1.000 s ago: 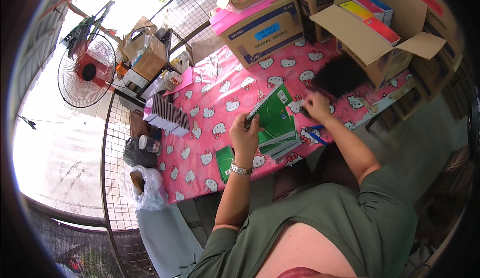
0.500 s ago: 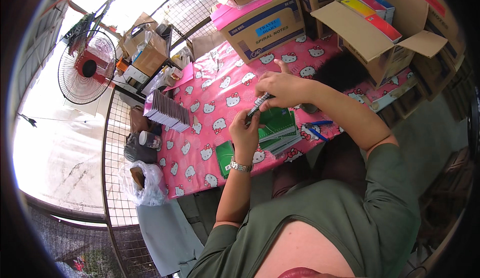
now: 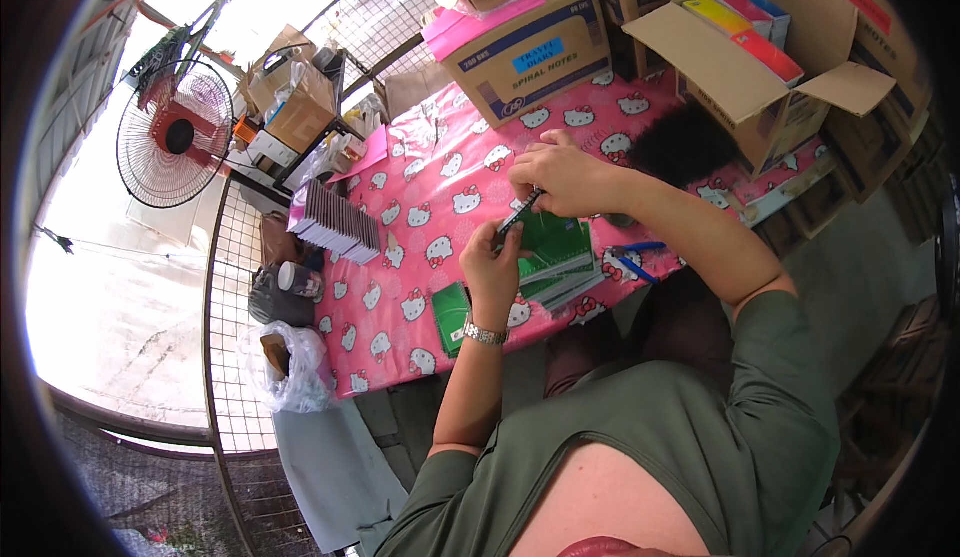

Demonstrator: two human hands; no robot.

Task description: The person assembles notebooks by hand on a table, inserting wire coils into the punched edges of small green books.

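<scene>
Between my two hands a small spiral notebook is held edge-up, its narrow coil-bound side facing me. My left hand pinches the near end with thumb and fingers. My right hand is closed at the far end, fingers bent over the coil. Just below them, green notebooks lie in an overlapping pile on the table. Left of my left wrist lies another green notebook. A tool with blue handles rests to the right of the pile; its head is hard to make out.
A pink patterned cloth covers the table. A row of thin notebooks stands at the left. Behind are a closed carton and an open carton holding colourful packs. A fan stands beyond the left edge.
The coil edge has turned slightly and looks thinner and darker. The right hand's raised finger has folded down. Both hands stay in nearly the same place.
</scene>
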